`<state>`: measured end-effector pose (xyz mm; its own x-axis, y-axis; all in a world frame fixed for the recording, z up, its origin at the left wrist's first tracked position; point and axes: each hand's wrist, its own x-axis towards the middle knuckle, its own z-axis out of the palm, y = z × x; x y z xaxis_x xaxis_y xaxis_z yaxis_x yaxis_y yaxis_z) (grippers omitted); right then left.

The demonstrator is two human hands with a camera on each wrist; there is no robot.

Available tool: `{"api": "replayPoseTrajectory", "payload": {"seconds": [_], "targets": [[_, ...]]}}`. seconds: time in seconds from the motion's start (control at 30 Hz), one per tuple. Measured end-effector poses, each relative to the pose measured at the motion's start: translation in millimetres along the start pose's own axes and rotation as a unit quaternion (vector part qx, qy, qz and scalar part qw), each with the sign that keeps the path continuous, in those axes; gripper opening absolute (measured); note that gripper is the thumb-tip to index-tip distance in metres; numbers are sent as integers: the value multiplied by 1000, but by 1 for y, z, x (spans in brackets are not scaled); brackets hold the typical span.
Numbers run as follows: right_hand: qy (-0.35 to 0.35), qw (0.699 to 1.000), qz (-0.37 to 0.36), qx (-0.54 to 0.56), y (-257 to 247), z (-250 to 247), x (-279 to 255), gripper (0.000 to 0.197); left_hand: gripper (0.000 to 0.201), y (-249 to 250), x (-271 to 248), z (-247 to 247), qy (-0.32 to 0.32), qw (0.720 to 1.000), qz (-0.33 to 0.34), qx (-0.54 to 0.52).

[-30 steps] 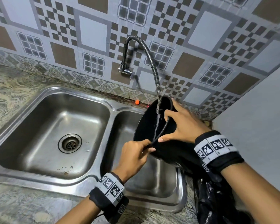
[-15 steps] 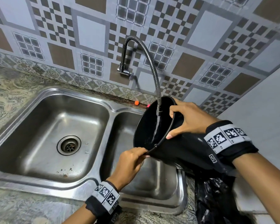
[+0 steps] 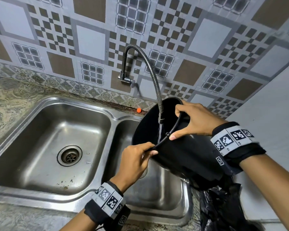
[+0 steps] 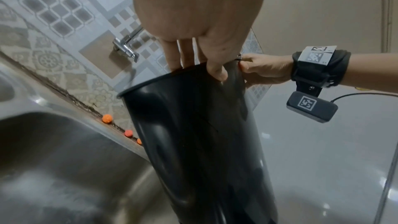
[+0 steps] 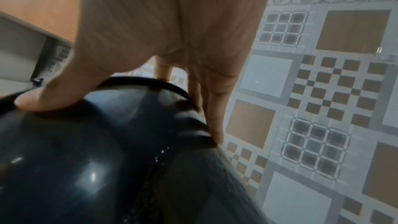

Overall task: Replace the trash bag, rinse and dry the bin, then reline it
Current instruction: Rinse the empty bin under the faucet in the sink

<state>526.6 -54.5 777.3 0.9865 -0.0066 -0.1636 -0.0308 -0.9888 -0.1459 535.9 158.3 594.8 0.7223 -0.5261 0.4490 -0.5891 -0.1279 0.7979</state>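
A black plastic bin (image 3: 182, 157) is tilted over the right basin of the steel double sink (image 3: 113, 117), its mouth facing the wall. The flexible tap hose (image 3: 155, 84) dips into the mouth and a thin stream of water runs inside. My left hand (image 3: 135, 157) pinches the lower rim, fingers inside and thumb outside, seen also in the left wrist view (image 4: 206, 60). My right hand (image 3: 190, 120) grips the upper rim, thumb on the outside (image 5: 36, 98). Water droplets run down the black bin (image 5: 107, 159) wall. A crumpled black trash bag (image 3: 223, 207) lies on the counter under my right forearm.
The left basin's drain (image 3: 69, 155) is bare of objects. Small orange balls (image 4: 107, 118) sit along the sink's back ledge. The tap body (image 3: 125, 79) is fixed to the tiled wall. A plain grey panel (image 3: 274, 130) stands close on the right. The marbled counter (image 3: 7, 104) runs left.
The bin has stayed under the running hose while my right hand shifted its grip along the upper rim. My left hand keeps pinching the lower rim.
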Motion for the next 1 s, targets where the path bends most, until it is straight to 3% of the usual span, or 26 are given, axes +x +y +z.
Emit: {"api": "replayPoseTrajectory", "payload": {"seconds": [0.23, 0.37, 0.5, 0.6, 0.87, 1.0], "targets": [[21, 999, -21, 38, 18, -2, -12, 64, 25, -31, -12, -9, -76, 997, 9, -10], [42, 997, -21, 57, 15, 2, -19, 65, 14, -40, -12, -5, -60, 998, 16, -1], [25, 999, -10, -37, 0, 22, -27, 82, 19, -13, -6, 5, -44, 998, 31, 27], [34, 998, 8, -55, -1, 25, -19, 85, 18, 8, 2, 16, -24, 999, 20, 30], [34, 998, -9, -60, 10, 12, -10, 77, 26, -27, -4, 4, -37, 999, -6, 39], [24, 999, 3, -33, 12, 1, -8, 71, 16, -20, -6, 5, 13, 999, 3, 32]]}}
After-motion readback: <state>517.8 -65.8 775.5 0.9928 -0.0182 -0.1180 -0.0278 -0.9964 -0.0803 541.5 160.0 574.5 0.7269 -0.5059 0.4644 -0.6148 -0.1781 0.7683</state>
